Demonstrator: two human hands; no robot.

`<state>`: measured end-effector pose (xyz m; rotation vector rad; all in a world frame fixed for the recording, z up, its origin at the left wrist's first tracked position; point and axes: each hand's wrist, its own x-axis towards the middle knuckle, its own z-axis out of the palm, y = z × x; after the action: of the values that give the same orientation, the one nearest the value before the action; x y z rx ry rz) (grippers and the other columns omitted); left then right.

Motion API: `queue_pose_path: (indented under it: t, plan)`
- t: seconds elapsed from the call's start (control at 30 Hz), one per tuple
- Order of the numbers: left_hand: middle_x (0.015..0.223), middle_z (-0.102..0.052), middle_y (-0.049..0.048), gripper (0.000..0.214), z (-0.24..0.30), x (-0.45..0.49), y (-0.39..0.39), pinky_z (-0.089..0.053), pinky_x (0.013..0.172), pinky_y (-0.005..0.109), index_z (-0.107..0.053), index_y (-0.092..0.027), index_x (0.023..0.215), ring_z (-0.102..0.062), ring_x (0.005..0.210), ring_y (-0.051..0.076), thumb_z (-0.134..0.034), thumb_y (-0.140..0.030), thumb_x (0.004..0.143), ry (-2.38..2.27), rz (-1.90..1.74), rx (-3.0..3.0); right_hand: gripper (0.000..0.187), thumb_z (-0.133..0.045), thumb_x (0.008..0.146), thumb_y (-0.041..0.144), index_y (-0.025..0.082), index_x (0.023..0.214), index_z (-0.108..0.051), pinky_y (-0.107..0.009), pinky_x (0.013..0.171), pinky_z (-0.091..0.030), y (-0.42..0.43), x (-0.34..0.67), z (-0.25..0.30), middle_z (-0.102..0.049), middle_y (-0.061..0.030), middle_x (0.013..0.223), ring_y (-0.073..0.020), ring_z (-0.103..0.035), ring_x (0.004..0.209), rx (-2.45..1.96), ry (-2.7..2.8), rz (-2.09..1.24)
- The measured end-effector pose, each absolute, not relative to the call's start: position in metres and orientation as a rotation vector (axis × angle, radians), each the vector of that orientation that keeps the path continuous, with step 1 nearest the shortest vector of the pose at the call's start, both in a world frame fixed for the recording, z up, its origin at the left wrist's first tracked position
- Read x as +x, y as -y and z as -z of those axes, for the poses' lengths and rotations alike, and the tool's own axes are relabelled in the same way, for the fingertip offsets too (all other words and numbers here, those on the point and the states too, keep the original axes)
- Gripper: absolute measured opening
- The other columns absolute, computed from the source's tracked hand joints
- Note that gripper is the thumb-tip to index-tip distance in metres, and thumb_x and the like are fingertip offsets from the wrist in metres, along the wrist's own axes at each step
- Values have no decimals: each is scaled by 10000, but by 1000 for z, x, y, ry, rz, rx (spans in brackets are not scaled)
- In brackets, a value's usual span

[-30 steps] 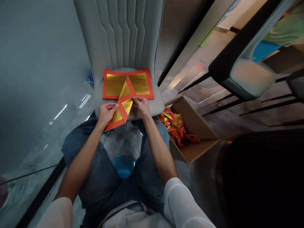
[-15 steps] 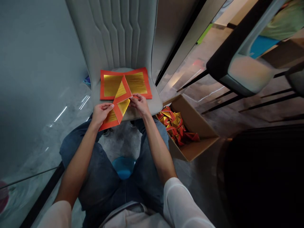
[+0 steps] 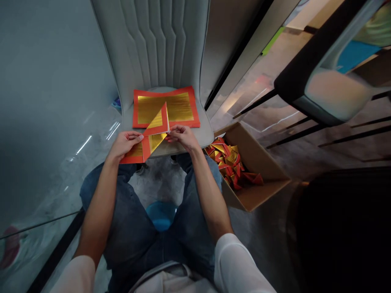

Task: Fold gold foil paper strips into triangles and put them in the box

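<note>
Between my two hands is a partly folded sheet of red-and-gold paper (image 3: 148,146), held over the front edge of the chair seat. One triangular flap stands up toward the chair back, and another part slopes down to the left. My left hand (image 3: 126,143) pinches the sheet at its left fold, thumb on top. At the right corner of the fold, my right hand (image 3: 182,136) grips it between thumb and fingers; some fingertips are hidden behind the paper. Just beyond lies a stack of flat red-bordered gold paper sheets (image 3: 180,106) on the grey chair (image 3: 159,49).
A cardboard box (image 3: 259,171) with many folded red-and-gold paper pieces (image 3: 230,162) stands on the floor by my right knee. A blue basin (image 3: 161,215) sits between my legs. Another chair (image 3: 330,85) is at the right, and a glass panel with a dark frame (image 3: 58,248) at the left.
The folded sheet has turned and flattened, its lower-left part swinging left and up. My left hand has tilted with it. The whole view has shifted slightly.
</note>
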<state>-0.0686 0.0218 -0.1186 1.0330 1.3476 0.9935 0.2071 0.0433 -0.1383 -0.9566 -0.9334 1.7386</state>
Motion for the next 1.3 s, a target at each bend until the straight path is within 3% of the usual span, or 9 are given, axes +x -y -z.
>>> queue_pose_path:
  t: [0.23, 0.47, 0.67, 0.93, 1.3]
  plan:
    - [751, -801, 58, 597, 118, -66, -22, -533, 629, 264, -826, -195, 812, -694, 666, 187, -1041, -618, 450, -1395, -1020, 1136, 445, -1049, 588, 272, 174, 826, -686, -230, 619, -653, -45, 206, 141, -804, -38, 748, -175, -794, 691, -1015, 899, -1721]
    - [718, -784, 52, 591, 120, -63, -22, -523, 623, 259, -823, -192, 836, -675, 645, 172, -1007, -655, 519, -1375, -1042, 1216, 514, -1039, 516, 364, 200, 855, -690, -261, 602, -634, -44, 204, 143, -798, -11, 725, -190, -784, 680, -992, 940, -1632]
    - [779, -794, 66, 583, 118, -66, -23, -541, 670, 255, -825, -176, 871, -703, 708, 176, -1003, -636, 561, -1371, -1097, 1248, 524, -1021, 577, 486, 208, 871, -689, -232, 599, -584, -38, 205, 131, -782, 2, 735, -179, -774, 717, -934, 1062, -1532]
    - [831, -809, 78, 555, 117, -69, -20, -592, 655, 273, -840, -180, 833, -730, 717, 187, -1087, -457, 420, -1253, -818, 931, 504, -961, 720, 610, 217, 874, -686, -250, 624, -550, -17, 199, 109, -740, 13, 706, -132, -673, 612, -684, 1303, -1556]
    - [781, -781, 81, 330, 123, -54, -17, -562, 637, 302, -806, -191, 776, -701, 659, 194, -1013, -342, 568, -1048, -549, 944, 498, -910, 762, 661, 226, 865, -692, -196, 486, -405, -4, 195, 100, -614, 58, 626, -89, -572, 504, -644, 1387, -1542]
